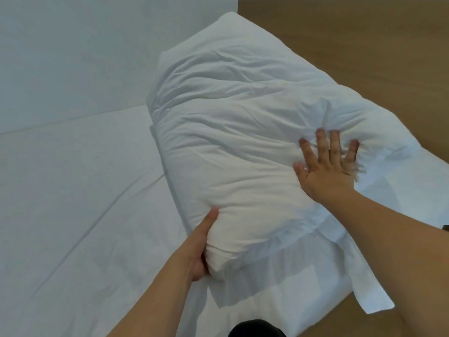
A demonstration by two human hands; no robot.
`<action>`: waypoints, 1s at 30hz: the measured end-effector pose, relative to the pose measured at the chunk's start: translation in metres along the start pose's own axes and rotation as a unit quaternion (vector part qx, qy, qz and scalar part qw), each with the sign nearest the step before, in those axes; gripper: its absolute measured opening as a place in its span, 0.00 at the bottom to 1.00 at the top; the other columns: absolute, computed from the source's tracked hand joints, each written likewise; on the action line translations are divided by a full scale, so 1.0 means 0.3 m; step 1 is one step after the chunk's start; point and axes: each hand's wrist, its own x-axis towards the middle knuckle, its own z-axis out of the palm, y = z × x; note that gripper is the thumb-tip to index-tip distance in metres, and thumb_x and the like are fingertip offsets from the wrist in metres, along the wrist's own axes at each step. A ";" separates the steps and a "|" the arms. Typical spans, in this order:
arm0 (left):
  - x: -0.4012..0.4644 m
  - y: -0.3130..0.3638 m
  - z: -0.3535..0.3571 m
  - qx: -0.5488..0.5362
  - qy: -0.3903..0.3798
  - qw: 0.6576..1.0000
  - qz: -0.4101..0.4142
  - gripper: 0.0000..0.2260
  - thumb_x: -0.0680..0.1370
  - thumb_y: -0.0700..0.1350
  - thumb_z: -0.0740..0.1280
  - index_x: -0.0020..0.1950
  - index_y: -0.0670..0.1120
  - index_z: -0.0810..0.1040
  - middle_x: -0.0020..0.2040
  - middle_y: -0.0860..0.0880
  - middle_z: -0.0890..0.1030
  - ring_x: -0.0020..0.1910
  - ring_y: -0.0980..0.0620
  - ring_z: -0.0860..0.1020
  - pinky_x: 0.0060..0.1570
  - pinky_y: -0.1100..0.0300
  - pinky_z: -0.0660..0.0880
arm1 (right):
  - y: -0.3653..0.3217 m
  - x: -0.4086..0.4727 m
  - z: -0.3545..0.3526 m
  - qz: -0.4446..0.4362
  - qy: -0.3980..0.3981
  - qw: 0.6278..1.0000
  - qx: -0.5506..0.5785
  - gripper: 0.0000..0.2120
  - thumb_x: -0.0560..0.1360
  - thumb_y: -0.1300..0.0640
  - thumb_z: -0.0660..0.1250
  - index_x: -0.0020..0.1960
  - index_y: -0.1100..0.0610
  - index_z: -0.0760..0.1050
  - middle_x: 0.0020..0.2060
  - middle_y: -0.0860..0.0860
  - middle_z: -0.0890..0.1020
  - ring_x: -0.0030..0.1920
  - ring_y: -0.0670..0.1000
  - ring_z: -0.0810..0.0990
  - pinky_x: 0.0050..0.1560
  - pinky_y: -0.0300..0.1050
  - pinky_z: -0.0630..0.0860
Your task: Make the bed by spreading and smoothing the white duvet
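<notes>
A plump white pillow (233, 122) lies near the head of the bed, wrinkled across its top. My left hand (202, 242) grips its near lower corner, thumb on top and fingers hidden underneath. My right hand (326, 166) presses flat on the pillow's right side with fingers spread, slightly blurred. The pillow rests on another white layer (286, 283), a second pillow or folded bedding; I cannot tell which. A white sheet (73, 203) with a few diagonal creases covers the mattress to the left. I cannot pick out the duvet.
A brown wooden headboard (364, 40) runs along the right side and upper right. A white wall (73, 57) stands behind the bed on the left. A dark object (257, 329) shows at the bottom edge.
</notes>
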 end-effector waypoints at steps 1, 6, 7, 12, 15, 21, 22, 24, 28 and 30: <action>0.002 0.017 0.006 -0.018 -0.017 1.000 -0.001 0.32 0.66 0.65 0.75 0.60 0.44 0.81 0.55 0.41 0.84 0.55 0.41 0.82 0.64 0.43 0.73 | -0.003 0.003 -0.001 0.004 -0.005 1.000 -0.006 0.31 0.79 0.36 0.37 0.79 0.43 0.37 0.77 0.52 0.31 0.74 0.56 0.26 0.64 0.62 0.18; 0.001 0.070 0.067 -0.061 0.032 0.997 0.034 0.18 0.74 0.43 0.72 0.61 0.38 0.80 0.53 0.38 0.84 0.52 0.39 0.82 0.46 0.49 0.80 | -0.017 0.006 -0.035 0.017 -0.030 0.999 -0.019 0.31 0.79 0.37 0.37 0.79 0.44 0.37 0.77 0.52 0.33 0.75 0.57 0.28 0.64 0.64 0.18; -0.005 0.090 0.068 -0.071 0.047 0.996 0.041 0.16 0.74 0.40 0.70 0.61 0.36 0.79 0.53 0.38 0.83 0.49 0.40 0.82 0.41 0.51 0.80 | -0.022 0.002 -0.049 0.018 -0.043 0.999 -0.021 0.31 0.79 0.37 0.37 0.79 0.44 0.37 0.77 0.52 0.33 0.75 0.57 0.28 0.64 0.65 0.19; -0.120 0.275 0.008 -0.054 0.093 0.989 0.097 0.11 0.73 0.34 0.65 0.53 0.32 0.79 0.46 0.37 0.83 0.37 0.43 0.82 0.25 0.57 0.78 | -0.100 0.004 -0.151 0.030 -0.110 0.993 0.023 0.31 0.78 0.35 0.36 0.78 0.43 0.34 0.77 0.52 0.31 0.75 0.57 0.28 0.64 0.65 0.20; -0.183 0.404 -0.109 -0.041 0.126 0.977 0.166 0.13 0.70 0.39 0.68 0.53 0.35 0.78 0.47 0.37 0.82 0.35 0.45 0.82 0.32 0.58 0.79 | -0.216 -0.018 -0.206 0.041 -0.143 0.985 0.084 0.31 0.78 0.35 0.36 0.78 0.43 0.35 0.77 0.52 0.32 0.76 0.56 0.29 0.62 0.64 0.19; -0.471 0.379 -0.463 -0.015 0.206 0.938 0.279 0.27 0.64 0.44 0.71 0.62 0.36 0.77 0.61 0.38 0.79 0.58 0.40 0.80 0.43 0.55 0.76 | -0.569 -0.314 -0.230 0.027 -0.223 0.937 0.268 0.31 0.79 0.34 0.41 0.78 0.41 0.36 0.79 0.51 0.40 0.78 0.54 0.38 0.69 0.64 0.27; -0.529 0.301 -0.540 -0.004 0.228 0.932 0.281 0.24 0.66 0.44 0.71 0.59 0.37 0.78 0.60 0.38 0.80 0.58 0.39 0.79 0.44 0.54 0.76 | -0.628 -0.400 -0.224 -0.003 -0.234 0.934 0.270 0.31 0.79 0.34 0.41 0.78 0.42 0.37 0.79 0.52 0.42 0.79 0.54 0.40 0.69 0.64 0.27; -0.608 0.089 -0.690 0.040 0.278 0.929 0.243 0.17 0.66 0.48 0.71 0.51 0.40 0.80 0.55 0.39 0.82 0.54 0.40 0.81 0.49 0.54 0.75 | -0.707 -0.564 -0.221 -0.068 -0.228 0.938 0.252 0.31 0.79 0.34 0.40 0.79 0.43 0.38 0.79 0.53 0.42 0.79 0.55 0.40 0.68 0.63 0.25; -0.674 -0.243 -0.879 -0.047 0.294 0.942 0.156 0.37 0.58 0.48 0.80 0.64 0.38 0.75 0.58 0.39 0.81 0.51 0.41 0.82 0.54 0.47 0.77 | -0.660 -0.700 -0.283 -0.154 -0.183 0.952 0.190 0.31 0.79 0.35 0.39 0.79 0.43 0.40 0.79 0.51 0.42 0.78 0.54 0.39 0.67 0.62 0.23; -0.720 -0.280 -0.817 -0.016 0.366 0.918 0.149 0.37 0.67 0.51 0.77 0.71 0.38 0.67 0.66 0.39 0.75 0.59 0.38 0.77 0.58 0.45 0.75 | -0.592 -0.690 -0.331 -0.181 -0.172 0.956 0.157 0.31 0.79 0.36 0.40 0.80 0.45 0.42 0.79 0.52 0.43 0.79 0.54 0.39 0.71 0.63 0.27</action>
